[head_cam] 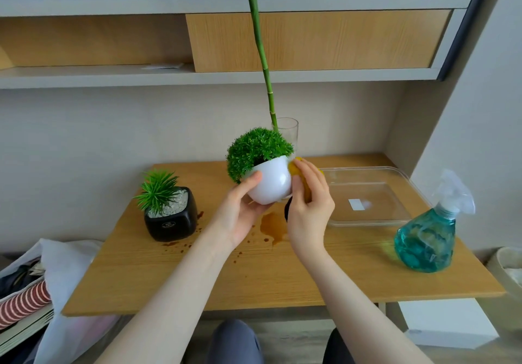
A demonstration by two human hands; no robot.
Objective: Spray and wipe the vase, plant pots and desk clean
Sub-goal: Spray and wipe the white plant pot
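While my left hand (240,211) cups the white pot (271,185) above the stained surface (282,273) to steady it, my right hand (309,205) presses the yellow cloth (295,169) against its right side.

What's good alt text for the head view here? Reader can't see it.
Over a wooden desk, the left hand holds up a round white plant pot while the right hand rubs its side with a yellow cloth. On the desk: brown spill, black pot, glass vase, clear tray, blue spray bottle.
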